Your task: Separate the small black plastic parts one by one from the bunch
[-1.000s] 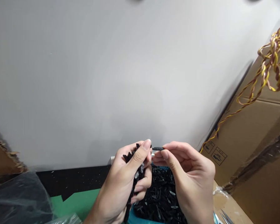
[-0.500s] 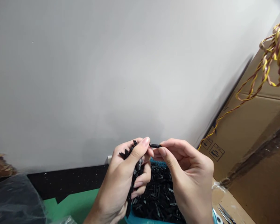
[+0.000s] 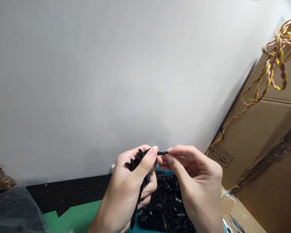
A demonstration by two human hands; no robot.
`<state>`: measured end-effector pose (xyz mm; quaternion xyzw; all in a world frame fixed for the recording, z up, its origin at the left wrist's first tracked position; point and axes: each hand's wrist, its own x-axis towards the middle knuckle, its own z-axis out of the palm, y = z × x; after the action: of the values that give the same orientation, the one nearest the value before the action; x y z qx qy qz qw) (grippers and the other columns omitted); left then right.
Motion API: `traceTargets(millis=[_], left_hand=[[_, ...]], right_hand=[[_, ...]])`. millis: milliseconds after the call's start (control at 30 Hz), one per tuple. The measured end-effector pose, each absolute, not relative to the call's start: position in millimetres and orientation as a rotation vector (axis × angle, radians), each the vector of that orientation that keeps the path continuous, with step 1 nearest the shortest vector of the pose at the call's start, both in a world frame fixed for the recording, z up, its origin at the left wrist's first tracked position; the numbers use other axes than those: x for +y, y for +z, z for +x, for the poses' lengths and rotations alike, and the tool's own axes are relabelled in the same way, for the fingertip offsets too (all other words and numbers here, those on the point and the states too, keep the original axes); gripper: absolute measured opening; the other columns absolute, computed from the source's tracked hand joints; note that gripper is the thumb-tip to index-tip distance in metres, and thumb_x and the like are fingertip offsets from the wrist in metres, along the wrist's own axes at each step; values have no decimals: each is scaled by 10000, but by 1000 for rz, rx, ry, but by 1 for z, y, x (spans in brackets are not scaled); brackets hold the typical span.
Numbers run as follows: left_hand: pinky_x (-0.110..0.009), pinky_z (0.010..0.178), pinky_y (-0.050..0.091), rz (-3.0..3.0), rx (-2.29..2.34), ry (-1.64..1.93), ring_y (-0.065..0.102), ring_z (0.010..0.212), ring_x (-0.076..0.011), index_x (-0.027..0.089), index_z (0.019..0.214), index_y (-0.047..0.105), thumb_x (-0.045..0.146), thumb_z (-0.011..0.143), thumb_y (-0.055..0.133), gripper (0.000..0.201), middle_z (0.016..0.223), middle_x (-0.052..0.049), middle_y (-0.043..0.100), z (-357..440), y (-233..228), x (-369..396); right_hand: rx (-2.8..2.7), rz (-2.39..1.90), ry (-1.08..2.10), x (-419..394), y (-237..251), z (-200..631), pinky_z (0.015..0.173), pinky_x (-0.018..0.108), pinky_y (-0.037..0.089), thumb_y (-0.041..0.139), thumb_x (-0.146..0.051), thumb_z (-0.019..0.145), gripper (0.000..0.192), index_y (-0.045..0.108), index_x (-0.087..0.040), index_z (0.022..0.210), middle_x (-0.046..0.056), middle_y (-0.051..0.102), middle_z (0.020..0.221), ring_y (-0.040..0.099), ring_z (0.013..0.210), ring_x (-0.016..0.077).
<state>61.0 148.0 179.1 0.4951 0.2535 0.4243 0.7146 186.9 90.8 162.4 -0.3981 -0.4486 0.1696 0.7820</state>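
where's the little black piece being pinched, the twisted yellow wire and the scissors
small black piece (image 3: 162,153): head view, its bare middle between the two hands' fingertips
twisted yellow wire (image 3: 269,72): head view, on the braided hanging part
scissors (image 3: 235,222): head view, on the blades

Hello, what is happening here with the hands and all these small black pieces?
A person works with both bare hands above a blue bin full of small black parts. The left hand grips a bundle of black pieces. The right hand pinches one thin black piece between thumb and forefinger, its other end at the left thumb tip. Cardboard boxes and twisted yellow wires stand to the right.
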Motion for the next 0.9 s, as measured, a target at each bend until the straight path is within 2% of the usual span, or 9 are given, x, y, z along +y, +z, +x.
traceTargets(millis=[200,367,500,700,767,900], left_hand=[[-118,279,236,1186,597,979,214,364,-39,202,774,735,618,873,904,460,465,86,382,60,178,150],[-115,282,239,1182,652,985,248,375,-37,201,774,724,648,827,928,494,518,77,413,60,180,152],[-105,293,253,1155,657,967,247,378,-31,197,785,721,618,848,920,470,503,85,411,63,181,151],[-92,250,255,895,610,986,301,357,-8,181,739,689,511,629,1073,518,572,70,538,71,178,157],[-86,241,255,794,585,992,285,354,-3,178,725,683,463,589,1089,515,548,89,506,71,178,161],[-90,220,260,666,560,1037,263,328,23,161,700,669,370,525,1113,521,594,105,510,64,179,168]], right_hand=[[-936,-797,540,94,163,187,685,348,788,913,-275,920,98,862,-232,991,53,893,848,902,763,281],[-962,-813,630,94,166,188,697,333,783,902,-312,937,87,882,-228,927,55,893,836,909,802,287],[-963,-842,598,94,164,189,711,334,782,876,-338,968,111,889,-239,918,53,886,824,904,797,273],[-984,-920,566,96,158,190,757,343,772,849,-342,982,117,867,-227,993,55,872,863,881,788,241],[-1043,-968,517,94,159,191,735,298,741,818,-350,1002,131,843,-225,970,40,853,849,852,767,208],[-1316,-1146,472,88,161,191,638,214,588,789,-315,998,221,772,-223,798,-19,769,719,722,651,132]])
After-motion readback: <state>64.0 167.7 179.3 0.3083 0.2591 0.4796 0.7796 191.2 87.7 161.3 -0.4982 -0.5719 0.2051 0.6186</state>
